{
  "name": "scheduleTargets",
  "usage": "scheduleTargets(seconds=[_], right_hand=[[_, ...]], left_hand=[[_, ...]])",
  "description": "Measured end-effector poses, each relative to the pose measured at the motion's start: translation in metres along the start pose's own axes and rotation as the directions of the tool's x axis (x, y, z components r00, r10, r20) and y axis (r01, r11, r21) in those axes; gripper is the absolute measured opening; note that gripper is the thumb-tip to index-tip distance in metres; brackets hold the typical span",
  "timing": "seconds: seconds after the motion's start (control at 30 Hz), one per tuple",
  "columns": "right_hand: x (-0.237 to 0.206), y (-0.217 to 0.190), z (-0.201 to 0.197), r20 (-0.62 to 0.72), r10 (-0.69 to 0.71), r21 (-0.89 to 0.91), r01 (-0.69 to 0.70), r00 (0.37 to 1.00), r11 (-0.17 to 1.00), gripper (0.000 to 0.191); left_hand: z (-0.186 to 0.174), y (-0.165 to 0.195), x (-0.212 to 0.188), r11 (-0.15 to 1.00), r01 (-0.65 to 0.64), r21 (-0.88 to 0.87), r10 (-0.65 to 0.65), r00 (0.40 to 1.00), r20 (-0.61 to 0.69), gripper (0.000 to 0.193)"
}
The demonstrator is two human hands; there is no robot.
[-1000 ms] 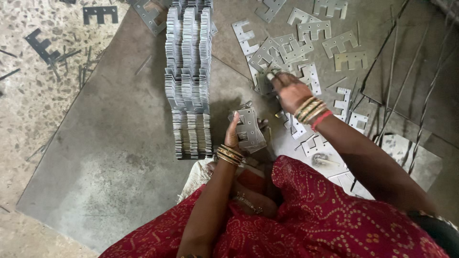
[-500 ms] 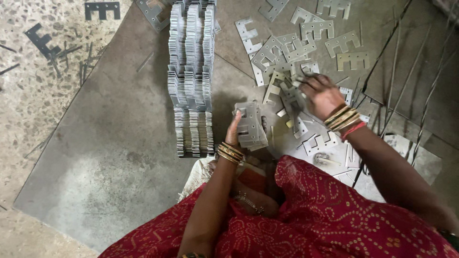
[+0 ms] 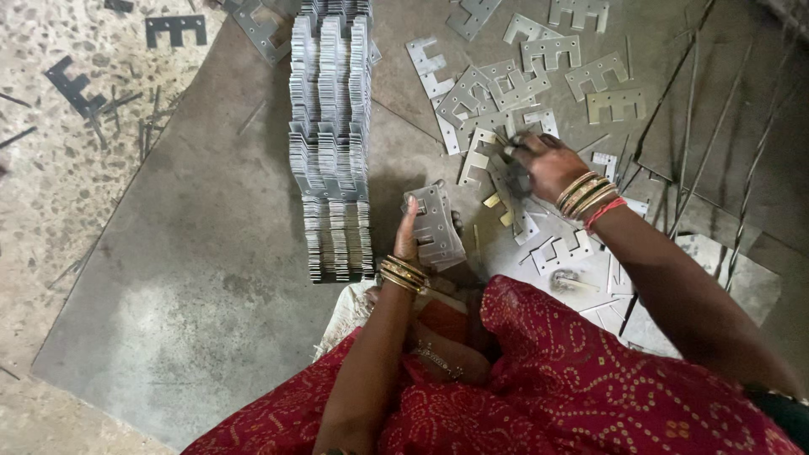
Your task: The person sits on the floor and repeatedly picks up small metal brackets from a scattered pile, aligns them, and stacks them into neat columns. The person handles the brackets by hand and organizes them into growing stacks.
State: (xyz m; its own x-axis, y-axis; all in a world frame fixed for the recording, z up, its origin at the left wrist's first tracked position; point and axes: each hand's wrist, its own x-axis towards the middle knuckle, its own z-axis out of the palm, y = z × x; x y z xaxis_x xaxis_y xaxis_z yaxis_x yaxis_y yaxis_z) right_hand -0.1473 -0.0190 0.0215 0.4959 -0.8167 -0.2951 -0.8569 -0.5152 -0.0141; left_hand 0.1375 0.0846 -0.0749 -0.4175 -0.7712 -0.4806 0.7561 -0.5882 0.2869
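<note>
My left hand [image 3: 413, 232] grips a small stack of flat, E-shaped metal plates [image 3: 436, 226], held upright just right of a long, tall row of stacked plates [image 3: 330, 126]. My right hand [image 3: 539, 164] reaches out over a scatter of loose plates [image 3: 506, 88] on the floor, its fingers closed on one plate [image 3: 503, 173] at the near edge of the scatter. Gold bangles sit on both wrists, with a red one on the right. My lap, in red patterned cloth [image 3: 548, 379], fills the bottom of the view.
Everything lies on a grey metal sheet [image 3: 202, 278] over speckled stone floor [image 3: 59, 168]. Dark plates [image 3: 175, 29] and thin scraps lie at the top left. Long thin metal rods [image 3: 699, 126] run along the right. More loose plates [image 3: 565, 253] lie beside my right forearm.
My right hand swung right from the near plates, then came back left and forward into the scatter and closed on a plate. The left hand stayed with its stack.
</note>
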Motion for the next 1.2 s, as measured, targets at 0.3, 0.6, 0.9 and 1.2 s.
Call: scheduleTargets(seconds=[0.3,0.6,0.9,1.2], right_hand=[[-0.002,0.003,-0.005,-0.094,-0.135,-0.029,0.133,0.986,0.991,0.062],[-0.01,0.001,-0.006,-0.14,-0.237,-0.105,0.224,0.961,0.969,0.056],[-0.019,-0.022,-0.026,-0.151,0.181,0.765,-0.001,0.972,0.644,0.036],[-0.018,-0.01,0.016,-0.256,0.029,-0.028,-0.037,0.966,0.999,0.057]], left_hand=[[-0.004,-0.005,0.003,1.0,-0.001,-0.006,0.001,0.999,0.048,0.066],[-0.009,-0.01,0.007,1.0,0.018,-0.002,-0.018,1.0,0.021,0.06],[-0.029,-0.027,0.02,0.999,0.05,0.005,-0.05,0.997,0.054,0.059],[-0.018,-0.019,0.012,0.998,0.054,-0.019,-0.054,0.999,0.008,0.052]])
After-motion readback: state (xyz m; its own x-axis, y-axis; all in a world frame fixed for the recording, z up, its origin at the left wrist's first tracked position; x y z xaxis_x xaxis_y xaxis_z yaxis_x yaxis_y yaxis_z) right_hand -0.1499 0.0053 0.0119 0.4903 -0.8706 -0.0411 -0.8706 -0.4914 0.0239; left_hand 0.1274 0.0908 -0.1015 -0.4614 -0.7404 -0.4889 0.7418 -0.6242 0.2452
